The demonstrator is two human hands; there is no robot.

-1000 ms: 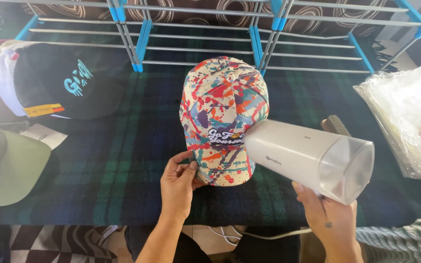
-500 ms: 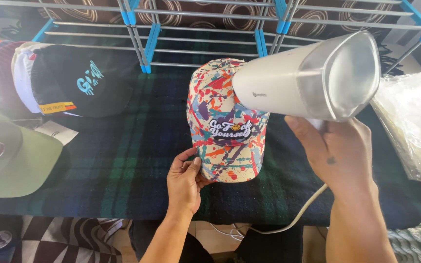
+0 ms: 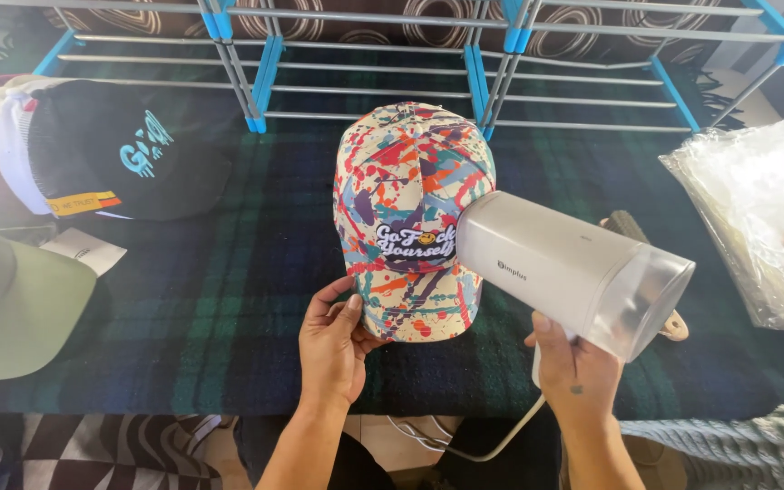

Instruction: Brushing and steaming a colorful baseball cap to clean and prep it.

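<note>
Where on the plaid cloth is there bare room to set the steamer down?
Bare plaid cloth lies between the black cap and the paint-splattered cap, and behind, toward the blue rack. The left edge is crowded by the green cap; the right by the steamer and plastic bags.

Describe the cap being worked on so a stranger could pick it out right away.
On the dark plaid cloth, in front of the blue-jointed rack, sits the paint-splatter cap. The left hand touches its brim. The other caps are plain black or green.
</note>
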